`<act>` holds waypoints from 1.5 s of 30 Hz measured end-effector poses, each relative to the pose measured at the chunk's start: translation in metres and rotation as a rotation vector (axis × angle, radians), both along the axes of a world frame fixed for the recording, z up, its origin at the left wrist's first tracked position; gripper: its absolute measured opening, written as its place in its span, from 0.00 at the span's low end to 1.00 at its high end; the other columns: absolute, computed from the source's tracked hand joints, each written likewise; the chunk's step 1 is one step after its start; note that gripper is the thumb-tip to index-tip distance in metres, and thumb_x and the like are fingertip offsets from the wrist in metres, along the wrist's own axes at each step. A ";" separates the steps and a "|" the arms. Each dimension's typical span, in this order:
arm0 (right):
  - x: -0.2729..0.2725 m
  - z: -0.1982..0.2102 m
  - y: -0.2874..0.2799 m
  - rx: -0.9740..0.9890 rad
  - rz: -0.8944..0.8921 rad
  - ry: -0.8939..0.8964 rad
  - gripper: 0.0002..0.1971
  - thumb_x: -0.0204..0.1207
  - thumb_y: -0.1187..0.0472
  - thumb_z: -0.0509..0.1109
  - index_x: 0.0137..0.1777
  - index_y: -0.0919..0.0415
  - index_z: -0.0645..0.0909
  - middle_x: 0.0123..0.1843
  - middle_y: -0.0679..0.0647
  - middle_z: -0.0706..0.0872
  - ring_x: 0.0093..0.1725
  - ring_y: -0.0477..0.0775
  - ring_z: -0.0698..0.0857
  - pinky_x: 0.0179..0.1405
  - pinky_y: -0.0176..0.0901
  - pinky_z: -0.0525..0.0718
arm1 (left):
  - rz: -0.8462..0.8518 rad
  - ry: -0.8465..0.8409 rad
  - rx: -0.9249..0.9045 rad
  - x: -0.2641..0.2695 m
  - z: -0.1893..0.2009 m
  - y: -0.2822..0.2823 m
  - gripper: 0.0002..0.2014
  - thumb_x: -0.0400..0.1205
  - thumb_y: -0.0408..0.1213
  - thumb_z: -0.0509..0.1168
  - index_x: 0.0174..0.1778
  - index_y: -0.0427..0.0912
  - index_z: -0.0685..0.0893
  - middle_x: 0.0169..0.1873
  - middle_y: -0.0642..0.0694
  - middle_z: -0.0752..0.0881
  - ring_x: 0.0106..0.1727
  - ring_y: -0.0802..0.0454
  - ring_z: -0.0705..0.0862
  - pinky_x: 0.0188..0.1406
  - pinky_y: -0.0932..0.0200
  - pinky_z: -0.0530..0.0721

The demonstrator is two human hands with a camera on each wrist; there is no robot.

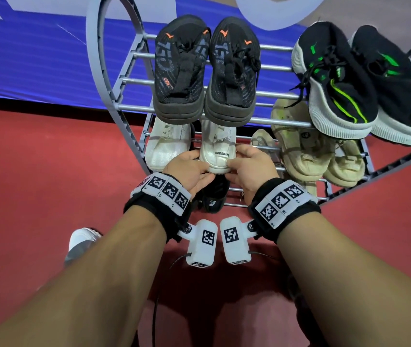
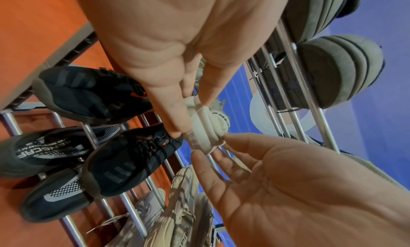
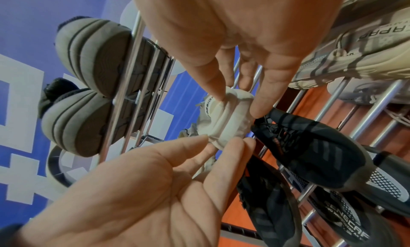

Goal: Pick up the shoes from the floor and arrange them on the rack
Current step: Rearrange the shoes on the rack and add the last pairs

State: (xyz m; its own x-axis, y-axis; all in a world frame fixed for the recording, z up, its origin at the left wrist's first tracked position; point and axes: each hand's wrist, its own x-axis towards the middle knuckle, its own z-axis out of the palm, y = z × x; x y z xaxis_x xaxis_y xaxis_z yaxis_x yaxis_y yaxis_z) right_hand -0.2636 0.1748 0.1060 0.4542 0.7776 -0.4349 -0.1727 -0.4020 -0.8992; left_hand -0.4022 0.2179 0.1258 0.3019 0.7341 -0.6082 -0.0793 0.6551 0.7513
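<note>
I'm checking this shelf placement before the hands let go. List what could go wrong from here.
1. The white shoe lies on thin spaced rack bars, and its heel seems to overhang the front bar. Released now by the left hand and right hand, it may tip forward.
2. The black-and-orange shoes overhang the shelf edge just above; lifting the hands carelessly could knock them down.
3. The other white shoe sits close alongside; a sideways nudge could shift it.

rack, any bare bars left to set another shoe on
Top tier: a bare gap between the orange-marked pair and the green-striped pair, and a strip left of the orange pair. The middle tier is crowded: white shoes, both hands, beige pair.
</note>
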 end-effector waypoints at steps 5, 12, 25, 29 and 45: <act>-0.002 0.006 0.002 -0.005 -0.031 0.014 0.19 0.74 0.73 0.67 0.61 0.57 0.85 0.56 0.56 0.92 0.56 0.60 0.93 0.58 0.61 0.92 | 0.009 0.045 -0.002 -0.003 0.002 0.002 0.15 0.84 0.24 0.64 0.66 0.35 0.83 0.57 0.34 0.90 0.57 0.41 0.91 0.62 0.49 0.88; -0.009 0.009 0.002 0.001 -0.068 0.049 0.14 0.69 0.72 0.69 0.50 0.55 0.83 0.52 0.58 0.92 0.50 0.58 0.91 0.51 0.54 0.93 | 0.081 0.087 -0.018 -0.026 0.011 0.005 0.07 0.84 0.27 0.67 0.58 0.35 0.81 0.53 0.32 0.85 0.61 0.37 0.87 0.59 0.48 0.90; -0.001 0.019 0.010 -0.059 -0.156 -0.015 0.10 0.59 0.61 0.72 0.41 0.58 0.80 0.39 0.59 0.86 0.41 0.61 0.87 0.52 0.73 0.91 | -0.020 0.360 -0.063 -0.065 0.020 0.012 0.08 0.84 0.40 0.67 0.57 0.52 0.78 0.51 0.44 0.78 0.45 0.37 0.89 0.38 0.46 0.91; 0.000 0.023 0.013 -0.050 -0.170 -0.121 0.11 0.58 0.58 0.72 0.40 0.58 0.77 0.35 0.56 0.83 0.40 0.65 0.88 0.49 0.72 0.91 | 0.103 0.270 0.014 -0.067 0.015 0.016 0.04 0.86 0.35 0.67 0.55 0.44 0.82 0.61 0.40 0.84 0.59 0.36 0.87 0.56 0.46 0.89; -0.039 0.050 -0.007 -0.143 0.308 0.221 0.16 0.86 0.52 0.69 0.60 0.67 0.82 0.50 0.67 0.91 0.39 0.61 0.92 0.42 0.51 0.94 | 0.231 0.588 0.674 -0.116 0.054 -0.010 0.08 0.70 0.42 0.60 0.43 0.58 0.74 0.48 0.44 0.83 0.46 0.35 0.88 0.43 0.34 0.91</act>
